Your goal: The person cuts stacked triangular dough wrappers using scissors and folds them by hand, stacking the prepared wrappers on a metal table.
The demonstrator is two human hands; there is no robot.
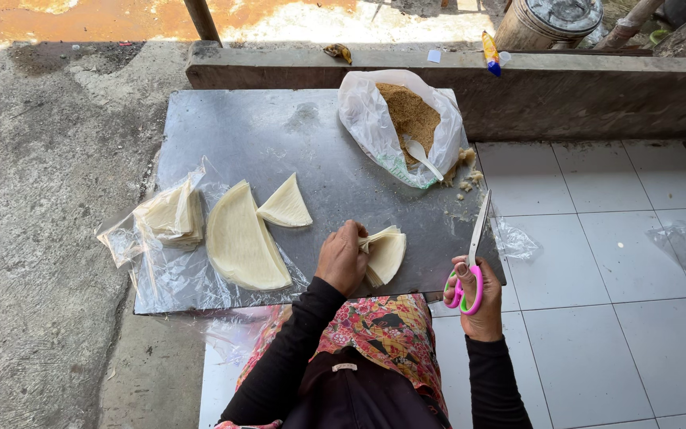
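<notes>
Pale wedge-shaped wrappers [384, 254] in left hand [341, 257], scissors [470, 258] in right hand [482, 306]

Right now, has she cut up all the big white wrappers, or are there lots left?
Some look done: one quarter wedge lies cut on the metal sheet, with more wedges on the clear plastic. In hand: the left hand grips a fanned stack of wedges while the right hand holds pink-handled scissors. Left: a half-round stack of wrappers looks uncut.
</notes>
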